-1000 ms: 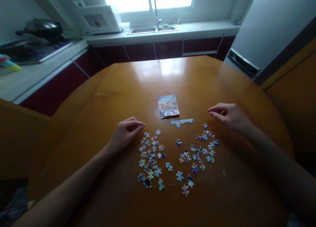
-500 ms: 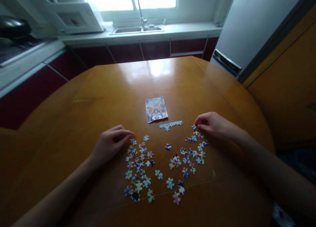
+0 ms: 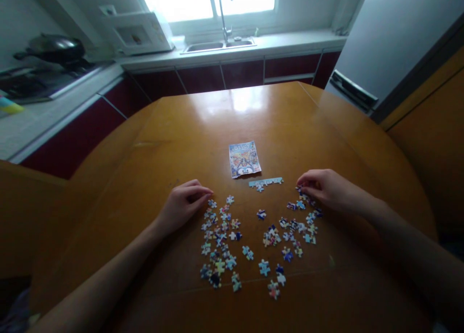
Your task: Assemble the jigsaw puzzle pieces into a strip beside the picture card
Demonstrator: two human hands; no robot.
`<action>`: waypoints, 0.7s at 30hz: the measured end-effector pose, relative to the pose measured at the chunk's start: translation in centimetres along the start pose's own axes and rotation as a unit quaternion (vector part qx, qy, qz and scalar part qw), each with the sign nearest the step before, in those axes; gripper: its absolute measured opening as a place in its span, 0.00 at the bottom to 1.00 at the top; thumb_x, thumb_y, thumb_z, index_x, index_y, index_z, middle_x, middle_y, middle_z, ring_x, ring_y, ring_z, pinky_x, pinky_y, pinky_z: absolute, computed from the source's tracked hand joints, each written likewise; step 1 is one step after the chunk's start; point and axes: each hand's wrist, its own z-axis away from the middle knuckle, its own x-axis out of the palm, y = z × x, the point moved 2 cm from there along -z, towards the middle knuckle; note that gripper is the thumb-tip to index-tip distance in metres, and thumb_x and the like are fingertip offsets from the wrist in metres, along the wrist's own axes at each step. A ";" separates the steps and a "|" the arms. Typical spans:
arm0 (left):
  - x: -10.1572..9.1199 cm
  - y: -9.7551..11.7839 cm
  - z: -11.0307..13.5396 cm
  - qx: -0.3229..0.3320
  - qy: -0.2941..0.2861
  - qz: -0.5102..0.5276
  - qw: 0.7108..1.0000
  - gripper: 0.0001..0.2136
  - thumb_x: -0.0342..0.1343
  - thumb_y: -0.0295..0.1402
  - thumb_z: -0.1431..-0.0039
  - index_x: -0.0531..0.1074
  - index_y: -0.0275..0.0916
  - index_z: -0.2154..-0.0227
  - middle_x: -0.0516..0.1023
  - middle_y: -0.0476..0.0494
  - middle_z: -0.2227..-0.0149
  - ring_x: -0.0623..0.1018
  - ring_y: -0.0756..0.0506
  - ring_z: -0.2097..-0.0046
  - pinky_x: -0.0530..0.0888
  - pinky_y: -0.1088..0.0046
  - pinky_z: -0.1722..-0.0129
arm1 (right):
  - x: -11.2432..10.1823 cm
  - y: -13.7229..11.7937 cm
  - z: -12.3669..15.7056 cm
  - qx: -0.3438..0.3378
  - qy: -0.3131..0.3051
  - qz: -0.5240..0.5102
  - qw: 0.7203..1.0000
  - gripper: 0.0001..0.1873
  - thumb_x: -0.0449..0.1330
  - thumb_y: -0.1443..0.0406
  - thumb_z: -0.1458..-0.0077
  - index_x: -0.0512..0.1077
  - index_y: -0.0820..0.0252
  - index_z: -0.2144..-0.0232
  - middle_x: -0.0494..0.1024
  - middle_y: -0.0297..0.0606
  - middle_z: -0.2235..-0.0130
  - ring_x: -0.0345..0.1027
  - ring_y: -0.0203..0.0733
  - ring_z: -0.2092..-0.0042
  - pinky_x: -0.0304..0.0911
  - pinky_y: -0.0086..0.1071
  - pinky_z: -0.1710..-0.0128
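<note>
Several small colourful puzzle pieces (image 3: 221, 241) lie loose on a round wooden table (image 3: 181, 130), in a left cluster and a right cluster (image 3: 295, 224). My left hand (image 3: 183, 203) rests at the upper left edge of the left cluster, fingers curled and drawn together, fingertips near a piece. My right hand (image 3: 324, 188) lies at the top of the right cluster, fingers curled down onto the pieces there; what they pinch is hidden. A short joined strip of pale blue pieces (image 3: 266, 182) lies between the hands. Behind it sits a small printed picture card (image 3: 244, 158).
Beyond the table runs a kitchen counter with a sink and tap (image 3: 219, 43), a white microwave (image 3: 139, 33) and a dark pan on a hob (image 3: 54, 48). A grey fridge (image 3: 384, 38) stands at the right.
My right hand came down from above the table onto the top of the right cluster and its fingers curled in. My left hand stayed put. The view swung left, then back.
</note>
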 end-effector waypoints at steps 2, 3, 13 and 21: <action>0.0 0.0 0.0 -0.002 -0.002 0.000 1.000 0.08 0.59 0.36 0.37 0.80 0.38 0.66 0.73 0.46 0.70 0.70 0.51 0.72 0.66 0.77 0.73 | -0.2 0.0 0.0 0.012 0.015 0.011 1.000 0.08 0.60 0.63 0.42 0.79 0.56 0.64 0.81 0.37 0.68 0.72 0.39 0.70 0.64 0.32 0.70; 0.0 -0.1 0.0 -0.002 -0.003 0.000 1.000 0.08 0.59 0.36 0.37 0.80 0.38 0.66 0.73 0.46 0.70 0.70 0.51 0.72 0.66 0.77 0.73 | -0.3 0.1 0.0 0.017 0.025 0.021 0.999 0.08 0.59 0.63 0.42 0.79 0.56 0.64 0.81 0.38 0.67 0.73 0.40 0.68 0.64 0.32 0.68; -0.1 0.4 -0.2 0.009 0.001 -0.005 1.000 0.08 0.59 0.35 0.38 0.80 0.37 0.67 0.73 0.47 0.72 0.70 0.51 0.73 0.66 0.77 0.74 | -0.2 0.1 -0.2 0.035 0.037 0.063 0.997 0.04 0.64 0.63 0.46 0.78 0.57 0.68 0.79 0.37 0.69 0.70 0.39 0.69 0.61 0.32 0.71; -0.1 0.3 -0.2 0.010 -0.001 -0.001 1.000 0.08 0.60 0.36 0.38 0.80 0.38 0.66 0.73 0.47 0.71 0.70 0.52 0.72 0.66 0.77 0.74 | 0.2 -0.4 -0.4 0.021 0.054 0.076 0.995 0.03 0.64 0.64 0.44 0.78 0.56 0.69 0.77 0.36 0.68 0.69 0.38 0.69 0.59 0.32 0.71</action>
